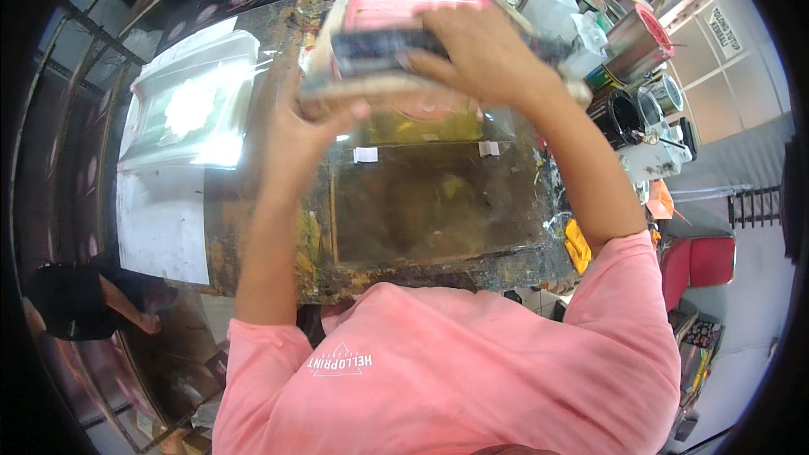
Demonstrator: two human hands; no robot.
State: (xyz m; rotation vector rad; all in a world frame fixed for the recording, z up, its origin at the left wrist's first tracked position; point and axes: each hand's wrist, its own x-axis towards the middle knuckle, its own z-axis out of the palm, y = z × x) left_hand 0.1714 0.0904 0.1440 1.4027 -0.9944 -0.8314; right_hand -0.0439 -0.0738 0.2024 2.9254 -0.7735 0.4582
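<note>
A screen-printing frame (pixel 362 101) with a wooden edge and a pink-edged mesh (pixel 371 4) is tilted up at the far middle of the table. My left hand (pixel 316 122), blurred by motion, is closed on the frame's near left corner. My right hand (pixel 472 50) grips a long dark squeegee (pixel 379 49) lying across the frame. Beneath the frame's near edge, part of a yellowish surface (pixel 430 128) shows. Nearer to me lies a brown, shiny flat board (pixel 430 211), with two small white tabs (pixel 365 154) along its far edge.
Clear plastic sheets (pixel 190 105) lie on white paper (pixel 160 227) at the left. Cans (pixel 636 42), a black pot (pixel 615 114) and bottles (pixel 552 2) crowd the right side. A yellow cloth (pixel 577 246) hangs at the right edge. Another person (pixel 72 299) is at the lower left.
</note>
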